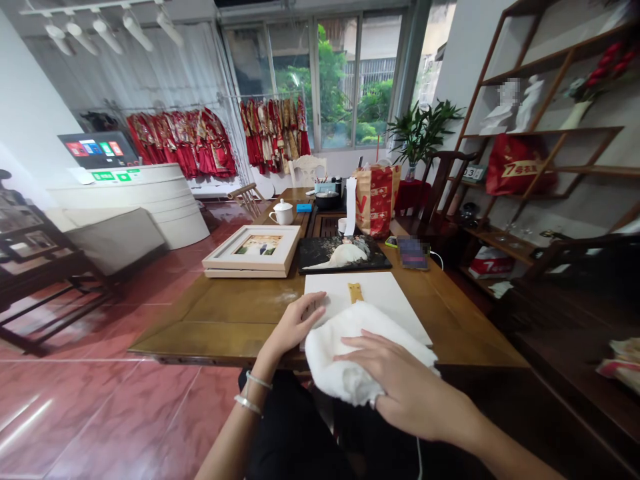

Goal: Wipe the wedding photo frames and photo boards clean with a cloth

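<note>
A white flat board (380, 293) with a small tan hanger tab (355, 292) lies on the wooden table (235, 320) in front of me. A white cloth (345, 347) covers its near edge. My left hand (295, 327) rests on the board's left edge, fingers flat and spread. My right hand (395, 380) lies on top of the cloth with fingers stretched out, pressing it down.
Stacked light wooden picture frames (253, 251) and a black-backed picture (343, 255) lie further along the table, with a phone (413, 253), a white teapot (283, 212) and a red paper bag (376, 198). A shelf unit (545, 153) stands right; red garments (200, 143) hang behind.
</note>
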The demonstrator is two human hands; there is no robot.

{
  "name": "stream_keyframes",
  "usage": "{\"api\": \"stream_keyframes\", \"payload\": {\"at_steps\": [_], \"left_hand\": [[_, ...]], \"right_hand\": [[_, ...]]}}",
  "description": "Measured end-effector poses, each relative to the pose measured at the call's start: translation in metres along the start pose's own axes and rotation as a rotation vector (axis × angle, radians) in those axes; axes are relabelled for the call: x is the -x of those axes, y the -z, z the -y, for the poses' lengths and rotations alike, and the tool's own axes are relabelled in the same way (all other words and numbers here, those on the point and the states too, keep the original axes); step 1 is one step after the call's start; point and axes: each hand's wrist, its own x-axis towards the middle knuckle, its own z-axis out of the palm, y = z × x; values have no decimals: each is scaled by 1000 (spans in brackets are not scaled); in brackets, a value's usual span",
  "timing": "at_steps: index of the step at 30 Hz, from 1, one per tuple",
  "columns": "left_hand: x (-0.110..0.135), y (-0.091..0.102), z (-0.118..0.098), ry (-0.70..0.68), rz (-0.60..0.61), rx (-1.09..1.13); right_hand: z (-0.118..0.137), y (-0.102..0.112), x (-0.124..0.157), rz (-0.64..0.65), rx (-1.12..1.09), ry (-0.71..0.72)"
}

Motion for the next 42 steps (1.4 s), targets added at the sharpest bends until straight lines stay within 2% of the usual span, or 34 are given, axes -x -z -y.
{"api": "stream_keyframes", "payload": {"at_steps": [4, 7, 10, 12, 15, 21, 24, 29, 35, 42], "left_hand": [[-1, -2, 3, -104, 52, -97], [-1, -2, 3, -111, 59, -112], [0, -2, 3, -114, 65, -104], [0, -2, 3, -116, 71, -86], [0, -2, 2, -129, 81, -81], [1, 0, -3, -158, 74, -90], [1, 0, -4, -133, 68, -116], [1, 1, -1, -136, 58, -91], [2, 1, 4, -133, 60, -43], [1, 1, 3, -83, 66, -77]], "right_hand": [[-24, 9, 4, -81, 108, -199], [-53, 11, -11, -197, 200, -333], [-80, 16, -34, -265, 239, -398], [-91, 20, -52, -255, 240, -379], [-93, 23, -82, -207, 232, -303], [-70, 9, -144, -81, 213, -113], [-60, 0, -158, -58, 214, -38], [-65, 3, -140, -99, 238, -87], [-93, 21, -104, -170, 285, -236], [-123, 29, -85, -222, 337, -393]]}}
